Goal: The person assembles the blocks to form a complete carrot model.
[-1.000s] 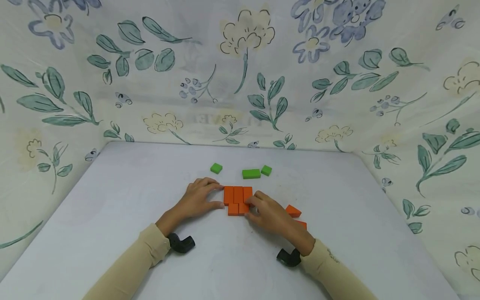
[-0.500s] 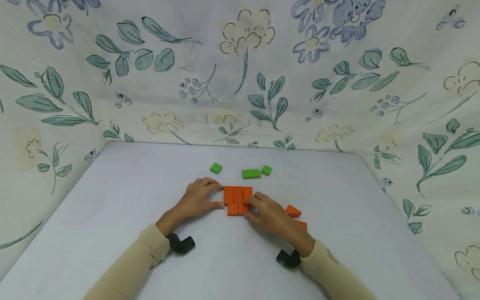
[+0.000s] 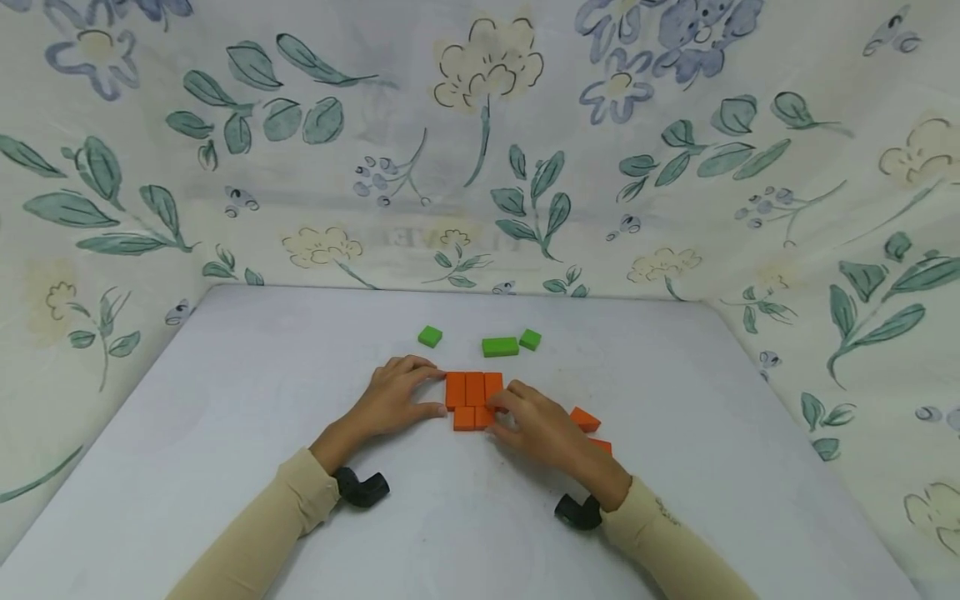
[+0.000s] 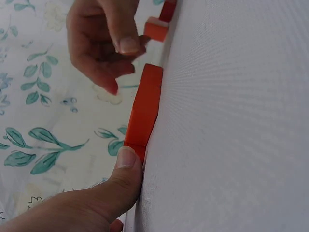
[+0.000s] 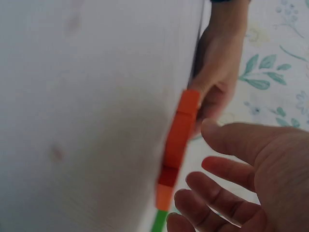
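Floral cloth (image 3: 442, 167) backs orange blocks (image 3: 474, 390) on white tabletop (image 3: 457, 533).

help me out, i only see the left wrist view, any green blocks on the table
Observer: Yes, the head view shows three green blocks beyond the orange group.
Operator: how's that orange group laid out
Observer: From above, three blocks form the far row and two show in the near row.
Operator: where are the left fingers, i mostly see thumb
Observer: The left hand has its index fingertip at the group's far left corner.
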`<state>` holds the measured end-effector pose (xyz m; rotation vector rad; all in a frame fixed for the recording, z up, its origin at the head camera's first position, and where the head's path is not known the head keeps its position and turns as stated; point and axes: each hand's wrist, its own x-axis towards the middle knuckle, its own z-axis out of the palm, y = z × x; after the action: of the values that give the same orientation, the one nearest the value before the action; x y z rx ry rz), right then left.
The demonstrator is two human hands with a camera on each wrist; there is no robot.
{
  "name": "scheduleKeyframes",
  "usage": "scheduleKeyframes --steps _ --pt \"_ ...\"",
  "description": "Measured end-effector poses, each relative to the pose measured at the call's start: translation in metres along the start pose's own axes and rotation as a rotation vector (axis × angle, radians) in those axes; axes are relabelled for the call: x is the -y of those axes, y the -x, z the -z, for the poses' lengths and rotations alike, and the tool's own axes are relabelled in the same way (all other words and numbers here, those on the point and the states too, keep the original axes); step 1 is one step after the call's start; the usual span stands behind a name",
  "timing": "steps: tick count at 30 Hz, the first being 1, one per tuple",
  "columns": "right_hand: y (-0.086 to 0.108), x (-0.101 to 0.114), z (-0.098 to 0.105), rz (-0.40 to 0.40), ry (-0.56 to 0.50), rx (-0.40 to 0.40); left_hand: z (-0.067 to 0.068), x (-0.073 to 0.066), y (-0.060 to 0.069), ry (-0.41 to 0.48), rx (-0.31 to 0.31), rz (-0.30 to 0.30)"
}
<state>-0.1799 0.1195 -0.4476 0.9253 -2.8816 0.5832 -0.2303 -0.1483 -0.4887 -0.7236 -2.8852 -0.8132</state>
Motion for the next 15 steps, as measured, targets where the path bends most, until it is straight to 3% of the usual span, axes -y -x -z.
scheduleKeyframes --steps 6,11,15 --pt "0.014 0.000 0.041 -0.040 -0.071 0.003 -0.002 0.001 0.000 0.013 0.003 0.008" --pt "0.042 -0.019 0.076 -0.072 -0.097 -0.042 -0.003 0.003 0.000 0.018 0.002 0.002" --pt "0.067 -0.034 0.090 -0.150 -0.109 -0.027 -0.002 0.003 -0.001 0.013 -0.004 -0.001"
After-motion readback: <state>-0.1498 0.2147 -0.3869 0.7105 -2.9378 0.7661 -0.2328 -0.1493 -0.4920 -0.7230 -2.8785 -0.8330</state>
